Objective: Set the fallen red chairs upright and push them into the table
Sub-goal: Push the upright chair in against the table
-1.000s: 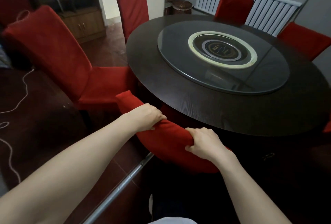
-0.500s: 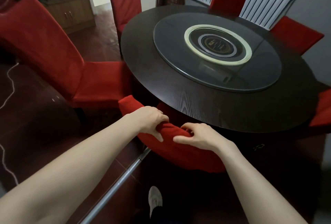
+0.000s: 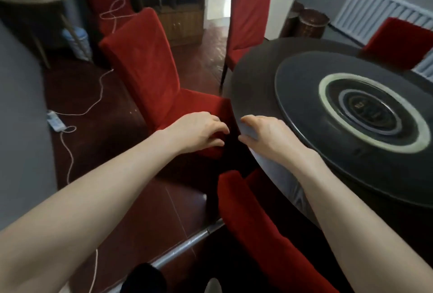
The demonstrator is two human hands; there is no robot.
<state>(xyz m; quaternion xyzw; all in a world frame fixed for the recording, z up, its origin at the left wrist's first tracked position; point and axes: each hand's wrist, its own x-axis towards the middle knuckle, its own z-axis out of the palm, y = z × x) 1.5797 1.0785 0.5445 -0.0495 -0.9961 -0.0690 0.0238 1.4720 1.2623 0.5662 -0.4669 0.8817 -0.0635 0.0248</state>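
While the nearest red chair (image 3: 253, 217) at 6 o'clock sits tucked against the counter (image 3: 255, 86), left hand (image 3: 199, 132) and right hand (image 3: 264, 136), fingers loosely spread and empty, reach toward the upright chair (image 3: 150, 74) at 10 o'clock, not yet pushed in.

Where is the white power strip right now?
In the head view, the white power strip lies on the dark floor at far left, left of the nearest upright red chair.

A dark round surface (image 3: 255, 86) is carrying a glass turntable (image 3: 304, 95) with a pale ring at its middle. The dark red floor (image 3: 93, 95) is bearing upright red chairs (image 3: 150, 74), a white cord (image 3: 98, 95) trailing to a power strip (image 3: 55, 123), and a metal pole (image 3: 185, 246).
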